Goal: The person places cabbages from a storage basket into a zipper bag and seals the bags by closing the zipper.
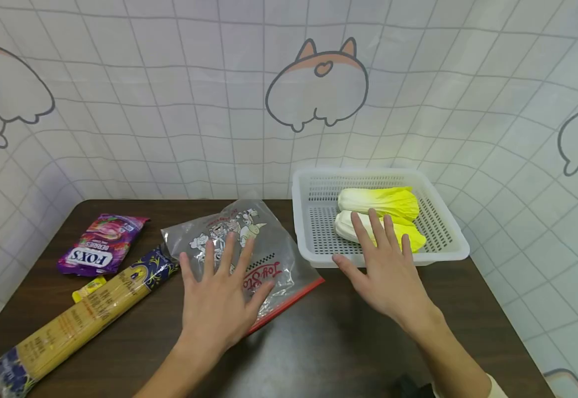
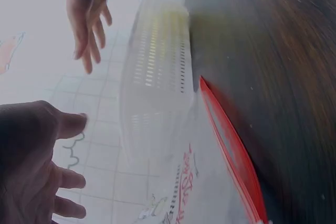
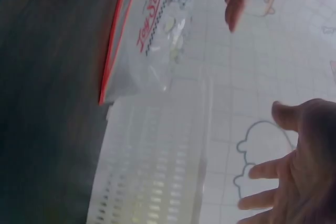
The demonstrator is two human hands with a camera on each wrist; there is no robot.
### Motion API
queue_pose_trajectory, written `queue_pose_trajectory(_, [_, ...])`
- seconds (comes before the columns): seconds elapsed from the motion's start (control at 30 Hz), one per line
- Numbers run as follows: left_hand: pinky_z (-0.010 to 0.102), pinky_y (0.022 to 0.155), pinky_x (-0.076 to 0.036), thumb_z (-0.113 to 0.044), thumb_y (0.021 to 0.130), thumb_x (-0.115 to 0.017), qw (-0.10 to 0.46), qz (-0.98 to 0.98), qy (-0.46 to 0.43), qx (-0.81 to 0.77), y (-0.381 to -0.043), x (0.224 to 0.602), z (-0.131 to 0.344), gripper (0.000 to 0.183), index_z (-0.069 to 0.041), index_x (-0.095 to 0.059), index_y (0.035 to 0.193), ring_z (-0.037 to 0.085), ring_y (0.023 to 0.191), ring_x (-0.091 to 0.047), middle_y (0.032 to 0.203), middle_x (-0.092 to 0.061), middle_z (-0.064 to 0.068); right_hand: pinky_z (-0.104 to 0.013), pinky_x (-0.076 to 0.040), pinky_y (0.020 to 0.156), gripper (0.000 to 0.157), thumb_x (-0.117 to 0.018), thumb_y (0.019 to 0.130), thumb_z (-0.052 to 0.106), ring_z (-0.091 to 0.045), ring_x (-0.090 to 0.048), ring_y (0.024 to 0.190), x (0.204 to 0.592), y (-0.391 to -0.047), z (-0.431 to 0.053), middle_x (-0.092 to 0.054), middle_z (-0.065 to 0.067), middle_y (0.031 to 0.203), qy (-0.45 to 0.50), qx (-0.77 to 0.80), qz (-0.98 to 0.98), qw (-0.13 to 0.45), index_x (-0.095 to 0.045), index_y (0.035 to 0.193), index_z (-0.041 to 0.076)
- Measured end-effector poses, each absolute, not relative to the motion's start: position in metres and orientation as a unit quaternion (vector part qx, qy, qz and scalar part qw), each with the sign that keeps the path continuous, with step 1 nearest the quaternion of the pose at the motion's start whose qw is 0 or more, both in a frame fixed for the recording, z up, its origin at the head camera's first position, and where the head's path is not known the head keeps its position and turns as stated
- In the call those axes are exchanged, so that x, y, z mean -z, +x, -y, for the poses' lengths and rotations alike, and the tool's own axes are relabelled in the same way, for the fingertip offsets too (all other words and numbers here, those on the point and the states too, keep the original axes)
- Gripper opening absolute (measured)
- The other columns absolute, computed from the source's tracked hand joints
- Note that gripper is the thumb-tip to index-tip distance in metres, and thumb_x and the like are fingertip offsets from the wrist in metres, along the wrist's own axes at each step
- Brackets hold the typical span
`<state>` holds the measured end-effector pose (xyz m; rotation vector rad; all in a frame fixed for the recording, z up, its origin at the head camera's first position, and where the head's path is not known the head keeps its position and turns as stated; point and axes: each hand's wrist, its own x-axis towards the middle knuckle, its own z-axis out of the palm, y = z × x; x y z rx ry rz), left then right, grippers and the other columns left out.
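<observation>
My left hand hovers with spread, straight fingers over a clear plastic zip bag that has cartoon figures, red lettering and a red zip edge. Nothing is in that hand. The right hand, its fingers also spread and holding nothing, is in front of a white perforated basket. Two toy Chinese cabbages, a rear one and a front one, lie side by side in the basket. The right fingertips partly cover the front cabbage. Both wrist views show the hands raised, apart from the bag and basket.
On the left of the dark table lies a long pack of dry noodles. Behind it are a purple Fox's candy bag and a small yellow packet. A white gridded curtain surrounds the back and sides.
</observation>
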<state>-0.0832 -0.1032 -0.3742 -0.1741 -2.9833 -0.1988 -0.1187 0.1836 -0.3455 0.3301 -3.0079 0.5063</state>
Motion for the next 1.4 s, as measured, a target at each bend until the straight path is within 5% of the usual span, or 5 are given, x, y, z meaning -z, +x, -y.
queue_pose_trajectory(0.33, [0.071, 0.117, -0.032, -0.055, 0.088, -0.075, 0.085, 0.99, -0.108, 0.032, -0.082, 0.377, 0.115, 0.082, -0.015, -0.049, 0.155, 0.046, 0.139, -0.052, 0.154, -0.052, 0.022, -0.071, -0.036, 0.114, 0.074, -0.063, 0.101, 0.044, -0.053, -0.041, 0.144, 0.334, -0.142, -0.206, -0.038, -0.03, 0.16, 0.11, -0.166, 0.979, 0.044, -0.038, 0.159, 0.005])
queue_pose_trajectory(0.43, [0.059, 0.101, -0.05, -0.049, 0.085, -0.08, 0.1, 0.986, -0.127, 0.033, -0.081, 0.377, 0.117, 0.07, -0.011, -0.061, 0.141, 0.039, 0.115, -0.065, 0.129, -0.066, 0.019, -0.069, -0.039, 0.112, 0.073, -0.066, 0.099, 0.041, -0.054, -0.046, 0.14, 0.333, -0.152, -0.213, -0.042, -0.03, 0.157, 0.111, -0.165, 0.979, 0.037, -0.041, 0.157, 0.002])
queue_pose_trajectory(0.53, [0.05, 0.081, -0.057, -0.045, 0.083, -0.083, 0.088, 0.985, -0.145, 0.043, -0.08, 0.377, 0.119, 0.057, -0.009, -0.068, 0.125, 0.032, 0.096, -0.07, 0.109, -0.071, 0.011, -0.068, -0.039, 0.113, 0.074, -0.067, 0.099, 0.04, -0.054, -0.046, 0.14, 0.332, -0.163, -0.219, -0.044, -0.03, 0.156, 0.105, -0.163, 0.981, 0.015, -0.042, 0.156, 0.0])
queue_pose_trajectory(0.83, [0.043, 0.053, -0.05, -0.037, 0.075, -0.09, -0.004, 0.983, -0.16, 0.092, -0.075, 0.388, 0.127, 0.036, -0.021, -0.071, 0.1, 0.015, 0.071, -0.062, 0.086, -0.071, -0.005, -0.066, -0.039, 0.115, 0.076, -0.073, 0.094, 0.034, -0.051, -0.046, 0.14, 0.334, -0.196, -0.238, -0.049, -0.032, 0.152, 0.106, -0.148, 0.983, -0.033, -0.044, 0.153, -0.004])
queue_pose_trajectory(1.4, [0.04, 0.05, -0.049, -0.033, 0.064, -0.096, 0.015, 0.973, -0.216, 0.085, -0.068, 0.414, 0.14, 0.04, -0.022, -0.064, 0.086, 0.018, 0.072, -0.064, 0.079, -0.06, -0.008, -0.067, -0.043, 0.108, 0.075, -0.086, 0.083, 0.03, -0.053, -0.049, 0.134, 0.339, -0.233, -0.261, -0.056, -0.031, 0.146, 0.137, -0.117, 0.976, -0.123, -0.056, 0.144, -0.001])
